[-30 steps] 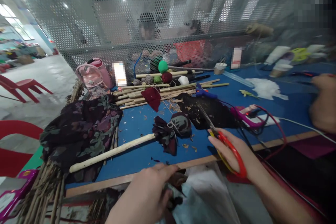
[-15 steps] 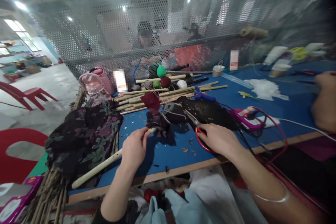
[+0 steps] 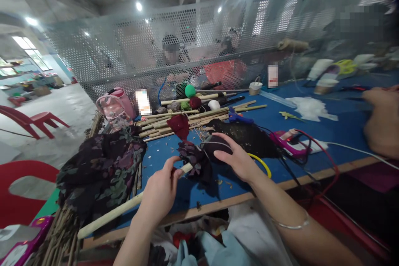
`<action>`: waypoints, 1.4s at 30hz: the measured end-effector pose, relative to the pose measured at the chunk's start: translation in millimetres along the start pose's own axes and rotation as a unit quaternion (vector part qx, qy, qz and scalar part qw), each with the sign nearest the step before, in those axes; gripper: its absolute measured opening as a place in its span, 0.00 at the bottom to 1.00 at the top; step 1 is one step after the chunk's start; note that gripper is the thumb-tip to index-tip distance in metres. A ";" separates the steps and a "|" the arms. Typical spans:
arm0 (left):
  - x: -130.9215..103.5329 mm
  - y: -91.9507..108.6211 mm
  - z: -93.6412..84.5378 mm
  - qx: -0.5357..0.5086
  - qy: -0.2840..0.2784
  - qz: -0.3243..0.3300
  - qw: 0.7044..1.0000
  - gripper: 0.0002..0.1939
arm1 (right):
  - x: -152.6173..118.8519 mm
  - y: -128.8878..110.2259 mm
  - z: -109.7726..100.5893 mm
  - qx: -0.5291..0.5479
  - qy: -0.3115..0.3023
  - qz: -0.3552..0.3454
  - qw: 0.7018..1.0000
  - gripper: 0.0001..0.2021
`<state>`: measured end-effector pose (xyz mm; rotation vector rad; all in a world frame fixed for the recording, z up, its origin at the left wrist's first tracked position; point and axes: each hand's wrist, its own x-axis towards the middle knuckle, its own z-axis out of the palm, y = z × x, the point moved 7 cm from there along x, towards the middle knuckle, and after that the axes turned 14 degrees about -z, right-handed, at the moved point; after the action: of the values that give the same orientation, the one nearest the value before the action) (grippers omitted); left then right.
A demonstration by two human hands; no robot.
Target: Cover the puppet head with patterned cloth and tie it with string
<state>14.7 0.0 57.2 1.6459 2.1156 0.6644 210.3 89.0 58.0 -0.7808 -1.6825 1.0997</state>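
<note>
Here's the left hand [image 3: 162, 187], gripping the pale stick [image 3: 110, 216], which slants down to its left. Just right of those fingers sits the gathered dark cloth [image 3: 195, 158] at the stick's upper end. Next comes the dark ball-shaped bundle [image 3: 215, 148], with the right hand [image 3: 238, 158] curved around it, thumb and fingers parted. Beyond that hand lies the black cloth [image 3: 254, 137].

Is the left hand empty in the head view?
No, the left hand is closed around the pale stick, near the dark cloth bundle at its far end.
</note>
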 end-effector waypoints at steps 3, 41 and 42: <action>-1.8 0.7 -8.1 -0.051 0.057 0.011 0.997 0.18 | -2.9 -0.9 1.6 -0.025 0.032 -0.015 0.999 0.29; -1.3 -12.4 19.3 0.102 0.038 0.040 0.993 0.12 | -26.4 -7.7 0.6 -0.257 0.003 -0.265 0.929 0.19; -0.6 -12.9 17.8 0.098 0.045 0.040 0.993 0.12 | -28.9 -13.4 -4.2 -0.257 0.039 -0.286 0.922 0.13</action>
<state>14.6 -0.8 35.3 1.8442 2.2503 0.5816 224.1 60.1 60.5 -0.5696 -1.9813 0.2170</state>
